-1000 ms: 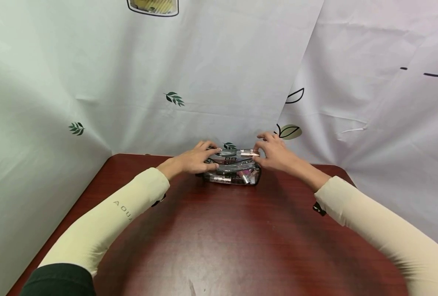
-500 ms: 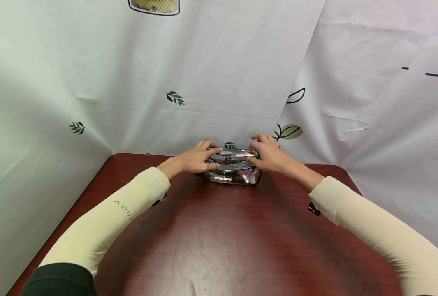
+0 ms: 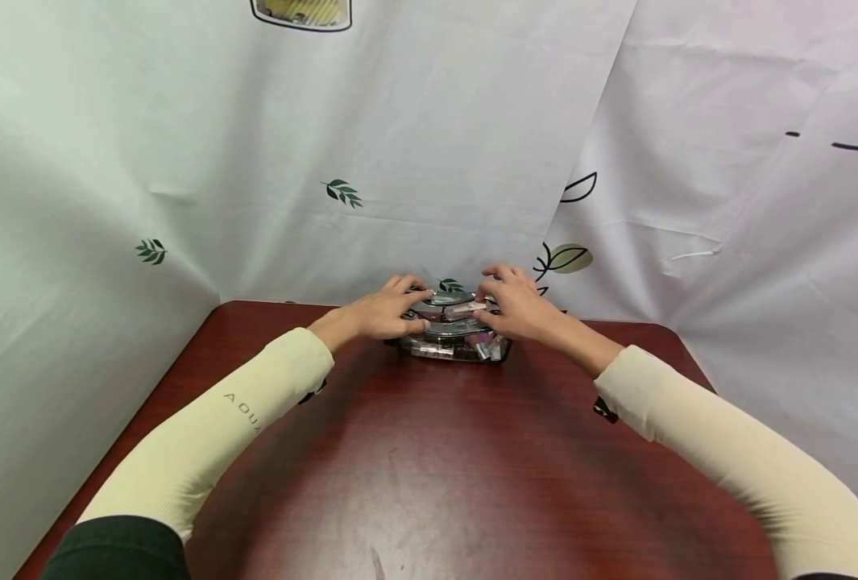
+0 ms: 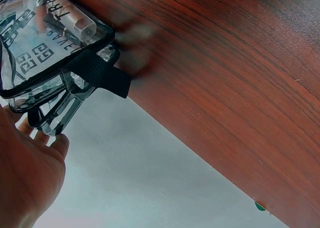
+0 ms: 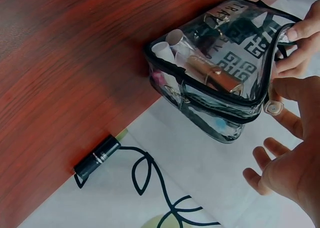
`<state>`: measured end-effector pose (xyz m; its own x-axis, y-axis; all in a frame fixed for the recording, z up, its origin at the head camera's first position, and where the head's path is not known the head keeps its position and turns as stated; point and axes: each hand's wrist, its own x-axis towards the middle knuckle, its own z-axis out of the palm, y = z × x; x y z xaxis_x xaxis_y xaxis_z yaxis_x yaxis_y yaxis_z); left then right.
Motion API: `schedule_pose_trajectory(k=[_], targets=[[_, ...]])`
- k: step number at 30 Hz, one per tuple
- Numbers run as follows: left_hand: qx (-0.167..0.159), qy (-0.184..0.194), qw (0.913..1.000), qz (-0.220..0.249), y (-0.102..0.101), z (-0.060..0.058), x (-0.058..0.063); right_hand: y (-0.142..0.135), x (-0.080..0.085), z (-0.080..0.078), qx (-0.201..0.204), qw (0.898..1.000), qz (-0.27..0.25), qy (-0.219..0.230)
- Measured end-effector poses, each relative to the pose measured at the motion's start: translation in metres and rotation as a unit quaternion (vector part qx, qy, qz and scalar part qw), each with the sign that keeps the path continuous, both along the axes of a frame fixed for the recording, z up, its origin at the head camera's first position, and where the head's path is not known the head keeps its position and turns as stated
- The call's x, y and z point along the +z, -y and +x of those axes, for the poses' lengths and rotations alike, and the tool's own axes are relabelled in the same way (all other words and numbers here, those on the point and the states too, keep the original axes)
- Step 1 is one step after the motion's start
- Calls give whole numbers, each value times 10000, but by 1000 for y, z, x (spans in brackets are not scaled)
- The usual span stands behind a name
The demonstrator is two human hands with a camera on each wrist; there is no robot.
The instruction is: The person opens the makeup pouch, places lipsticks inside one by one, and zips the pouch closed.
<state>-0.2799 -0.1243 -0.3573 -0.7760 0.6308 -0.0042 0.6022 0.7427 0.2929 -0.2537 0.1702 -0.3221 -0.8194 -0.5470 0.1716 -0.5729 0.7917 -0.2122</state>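
A clear cosmetic bag with black trim sits at the table's back, its zip mouth spread apart. My left hand grips the left side of the mouth, thumb on the near edge; its fingers meet the rim in the left wrist view. Over the mouth, my right hand pinches a slim pinkish cosmetic tube between thumb and forefinger. Its round end shows in the right wrist view, right at the rim, with the other fingers spread loosely. Through the clear side show a brown-gold lipstick and white tubes.
A black cylinder lies at the table's back edge, right of the bag. A black strap tab sticks out from the bag's side. White printed cloth hangs close behind the reddish wooden table.
My right hand has moved left with the tube, from the bag's right end to over its mouth, and the tube has tilted. The left hand and the bag have stayed put.
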Motion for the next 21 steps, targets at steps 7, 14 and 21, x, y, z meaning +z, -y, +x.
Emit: schedule_pose_trajectory(k=[7, 14, 21], targets=[[4, 60, 10000, 19, -1, 0, 0, 1, -1, 0, -51, 10000, 30, 53], [-34, -28, 10000, 89, -1, 1, -1, -4, -2, -2, -99, 9999, 6, 55], [-25, -22, 9999, 108, 0, 0, -1, -14, -2, -11, -196, 9998, -77, 30]])
